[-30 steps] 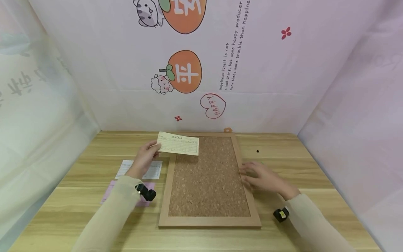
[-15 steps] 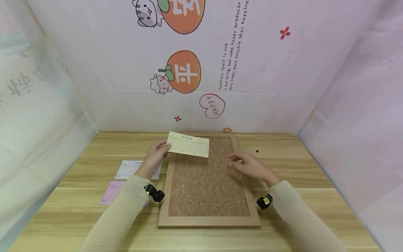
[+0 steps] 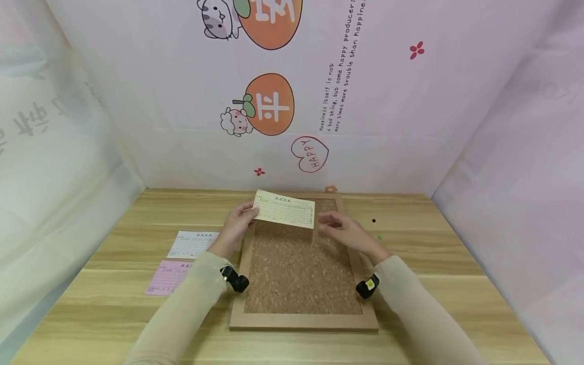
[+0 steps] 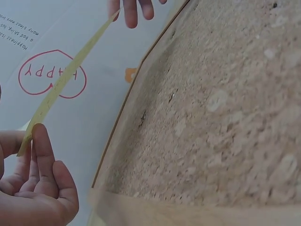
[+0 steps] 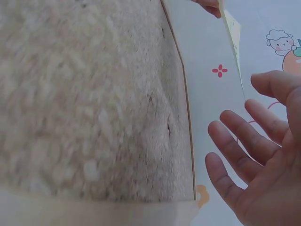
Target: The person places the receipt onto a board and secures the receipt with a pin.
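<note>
My left hand (image 3: 238, 226) pinches the yellow slip (image 3: 285, 209) above the cork board's (image 3: 301, 263) far edge, mid-bench; my right hand (image 3: 343, 231), fingers (image 5: 244, 136) spread and empty, hovers just beside it.

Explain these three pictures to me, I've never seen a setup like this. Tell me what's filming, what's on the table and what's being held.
No machine here: a person works with two bare hands, wearing one camera on the head and one on each wrist. The wide picture is the head view, looking down at a light wooden table. The two close-ups come from the wrists.

On the table lies a wood-framed cork board. Beside it, to the person's left, lie a white printed slip and a pink printed slip. Right of the board sit a small black pin and a small green dot.

The left hand pinches a pale yellow printed slip by its edge, above the board's far end. The right hand, fingers relaxed, reaches toward the slip's other end and holds nothing.
</note>
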`<action>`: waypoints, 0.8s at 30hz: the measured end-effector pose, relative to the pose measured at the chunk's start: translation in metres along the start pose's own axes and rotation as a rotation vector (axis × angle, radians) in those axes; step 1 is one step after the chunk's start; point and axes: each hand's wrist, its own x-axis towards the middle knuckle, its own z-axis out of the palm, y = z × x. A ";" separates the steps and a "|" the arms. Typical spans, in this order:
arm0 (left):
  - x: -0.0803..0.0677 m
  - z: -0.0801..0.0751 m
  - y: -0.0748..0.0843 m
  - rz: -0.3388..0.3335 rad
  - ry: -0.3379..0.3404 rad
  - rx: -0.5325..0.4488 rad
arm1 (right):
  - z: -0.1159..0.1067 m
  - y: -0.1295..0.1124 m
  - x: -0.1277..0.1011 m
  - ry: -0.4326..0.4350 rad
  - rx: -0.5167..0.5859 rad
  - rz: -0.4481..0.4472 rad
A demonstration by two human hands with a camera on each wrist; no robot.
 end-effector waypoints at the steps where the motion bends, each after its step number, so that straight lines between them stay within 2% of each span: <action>1: 0.000 0.002 0.000 0.008 0.000 -0.004 | 0.001 -0.001 0.002 0.009 0.009 0.002; 8: 0.001 0.009 -0.003 0.029 0.007 -0.062 | 0.006 0.002 0.012 0.082 0.045 0.000; 13: 0.002 0.014 -0.003 0.029 -0.004 -0.064 | 0.007 0.003 0.016 0.112 0.042 0.022; 19: 0.004 0.018 -0.003 0.011 0.003 -0.023 | 0.007 0.004 0.020 0.110 0.042 0.064; 24: 0.005 0.021 -0.001 0.007 0.003 0.048 | 0.005 0.007 0.023 0.119 0.026 0.084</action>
